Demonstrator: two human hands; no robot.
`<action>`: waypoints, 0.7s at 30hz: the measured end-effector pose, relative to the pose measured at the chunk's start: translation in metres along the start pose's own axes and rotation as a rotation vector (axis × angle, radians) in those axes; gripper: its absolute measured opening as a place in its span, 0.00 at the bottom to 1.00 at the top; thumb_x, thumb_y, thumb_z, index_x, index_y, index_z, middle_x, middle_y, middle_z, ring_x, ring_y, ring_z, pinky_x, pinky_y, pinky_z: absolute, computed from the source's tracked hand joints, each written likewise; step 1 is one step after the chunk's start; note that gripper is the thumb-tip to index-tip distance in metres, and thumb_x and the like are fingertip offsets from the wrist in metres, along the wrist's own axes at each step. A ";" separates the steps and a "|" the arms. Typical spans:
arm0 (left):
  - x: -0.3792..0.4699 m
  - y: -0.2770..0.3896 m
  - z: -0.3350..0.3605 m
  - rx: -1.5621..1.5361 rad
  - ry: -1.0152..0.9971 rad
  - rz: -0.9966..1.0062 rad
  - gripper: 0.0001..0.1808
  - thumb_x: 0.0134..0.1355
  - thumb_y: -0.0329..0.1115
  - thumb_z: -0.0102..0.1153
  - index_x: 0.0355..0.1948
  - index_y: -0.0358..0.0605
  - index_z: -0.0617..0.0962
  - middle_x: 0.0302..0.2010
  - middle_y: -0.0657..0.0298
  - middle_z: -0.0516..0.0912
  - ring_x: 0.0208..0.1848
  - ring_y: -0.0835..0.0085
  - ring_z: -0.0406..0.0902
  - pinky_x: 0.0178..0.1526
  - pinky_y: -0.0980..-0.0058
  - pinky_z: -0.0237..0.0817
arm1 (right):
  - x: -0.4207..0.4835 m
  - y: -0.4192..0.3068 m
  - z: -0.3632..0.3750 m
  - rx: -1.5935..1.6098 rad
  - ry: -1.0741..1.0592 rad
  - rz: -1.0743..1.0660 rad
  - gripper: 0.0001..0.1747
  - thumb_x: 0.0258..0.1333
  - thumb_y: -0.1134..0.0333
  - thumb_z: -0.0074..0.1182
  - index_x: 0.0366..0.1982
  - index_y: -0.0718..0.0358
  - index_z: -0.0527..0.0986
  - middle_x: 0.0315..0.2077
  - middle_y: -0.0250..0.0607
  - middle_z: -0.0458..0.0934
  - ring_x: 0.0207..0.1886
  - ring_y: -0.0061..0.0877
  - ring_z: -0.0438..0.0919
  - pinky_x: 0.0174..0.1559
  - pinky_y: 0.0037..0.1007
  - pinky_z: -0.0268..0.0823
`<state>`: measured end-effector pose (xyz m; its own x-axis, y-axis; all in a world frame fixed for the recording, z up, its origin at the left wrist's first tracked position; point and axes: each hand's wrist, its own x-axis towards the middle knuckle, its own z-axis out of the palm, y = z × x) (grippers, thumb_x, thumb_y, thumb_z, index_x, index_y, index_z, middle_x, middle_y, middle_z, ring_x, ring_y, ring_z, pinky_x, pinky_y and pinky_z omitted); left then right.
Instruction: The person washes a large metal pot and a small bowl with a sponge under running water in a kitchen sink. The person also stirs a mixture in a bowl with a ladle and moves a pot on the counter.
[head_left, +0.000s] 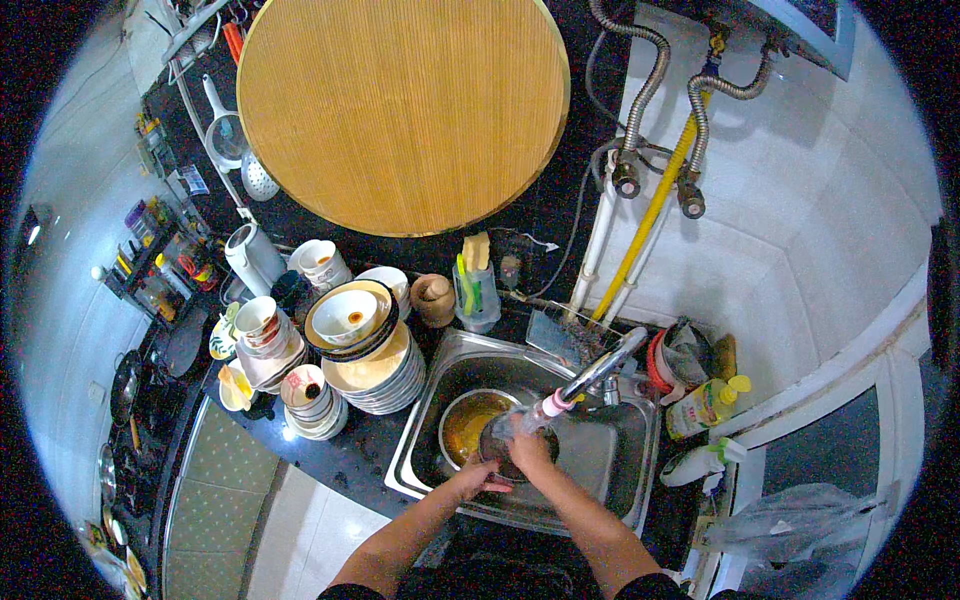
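Over the stainless steel sink (600, 450), my left hand (478, 477) grips the near left rim of a dark round bowl or pot (499, 446). My right hand (527, 444) reaches into or over the same vessel, beneath the faucet (604, 364) with its pink-ringed nozzle (555, 405). Water seems to run over the right fingers; whether they hold a cloth or scrubber is unclear. Behind and left of the vessel, a metal basin (469, 420) with a yellowish inside sits in the sink. The right fingertips are partly hidden by the nozzle and splash.
Stacks of plates (375, 375) and bowls (259, 322) crowd the counter left of the sink. A wooden mortar (433, 300) and a clear utensil holder (480, 300) stand behind. At the right are a yellow detergent bottle (701, 409) and a spray bottle (694, 463).
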<state>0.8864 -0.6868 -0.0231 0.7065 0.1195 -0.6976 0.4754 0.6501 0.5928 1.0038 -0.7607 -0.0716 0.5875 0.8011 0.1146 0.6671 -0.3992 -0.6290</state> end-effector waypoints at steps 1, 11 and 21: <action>-0.002 0.001 0.001 -0.023 0.006 -0.002 0.25 0.51 0.21 0.42 0.51 0.42 0.55 0.44 0.53 0.67 0.38 0.55 0.72 0.37 0.60 0.72 | 0.002 -0.002 0.010 0.166 0.058 -0.075 0.17 0.39 0.67 0.51 0.35 0.66 0.68 0.29 0.50 0.73 0.37 0.42 0.70 0.39 0.37 0.63; 0.012 -0.029 -0.022 -0.177 -0.058 0.173 0.26 0.49 0.19 0.42 0.50 0.41 0.55 0.46 0.52 0.66 0.40 0.56 0.72 0.36 0.59 0.72 | -0.002 0.009 0.003 -0.015 -0.161 0.080 0.15 0.41 0.72 0.48 0.36 0.61 0.65 0.30 0.55 0.71 0.37 0.44 0.71 0.38 0.40 0.63; 0.041 -0.039 -0.047 -0.149 -0.058 0.197 0.28 0.49 0.19 0.42 0.52 0.45 0.54 0.45 0.52 0.66 0.39 0.55 0.72 0.37 0.59 0.71 | -0.002 0.005 -0.028 -0.014 -0.449 0.078 0.14 0.43 0.71 0.46 0.37 0.62 0.68 0.37 0.48 0.70 0.41 0.39 0.69 0.42 0.35 0.61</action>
<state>0.8719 -0.6718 -0.0937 0.8087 0.2144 -0.5478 0.2459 0.7227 0.6459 1.0184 -0.7764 -0.0535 0.3813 0.8811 -0.2798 0.6367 -0.4698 -0.6115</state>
